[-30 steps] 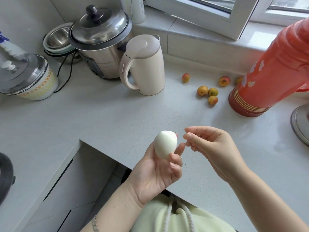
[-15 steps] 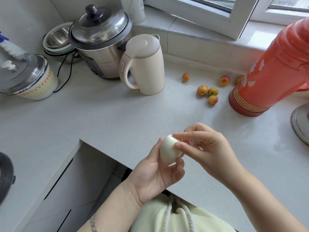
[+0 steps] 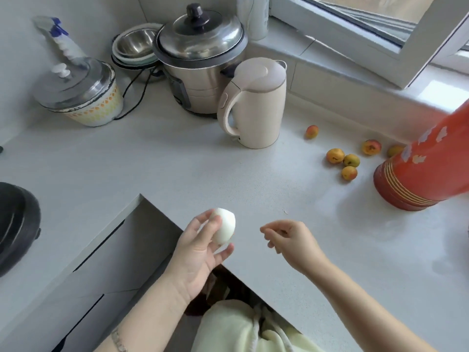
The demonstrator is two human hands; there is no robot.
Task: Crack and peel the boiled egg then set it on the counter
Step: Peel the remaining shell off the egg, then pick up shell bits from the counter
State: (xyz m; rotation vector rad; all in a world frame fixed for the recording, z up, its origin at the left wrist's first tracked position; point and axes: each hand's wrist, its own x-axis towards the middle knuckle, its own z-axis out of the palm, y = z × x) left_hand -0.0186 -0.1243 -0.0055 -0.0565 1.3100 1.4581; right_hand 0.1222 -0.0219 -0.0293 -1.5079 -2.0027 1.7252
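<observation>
A smooth white peeled egg point(image 3: 224, 228) is held upright in my left hand point(image 3: 200, 252), fingers behind it and thumb under its lower end, just above the near edge of the grey counter point(image 3: 177, 168). My right hand point(image 3: 286, 240) hovers to the right of the egg, apart from it, with its fingers loosely curled and thumb near the fingertips. Whether it pinches a scrap of shell I cannot tell.
A beige kettle point(image 3: 253, 105), a steel cooker point(image 3: 200, 62), a lidded enamel pot point(image 3: 81, 97) and stacked bowls point(image 3: 134, 47) stand at the back. Several apricots point(image 3: 342, 158) lie beside a red thermos point(image 3: 426, 158) on the right. A black pan point(image 3: 15, 224) is at the left.
My right hand has let go of the egg and drawn away to the right. My left hand has turned the egg so its fingers now cover its left side.
</observation>
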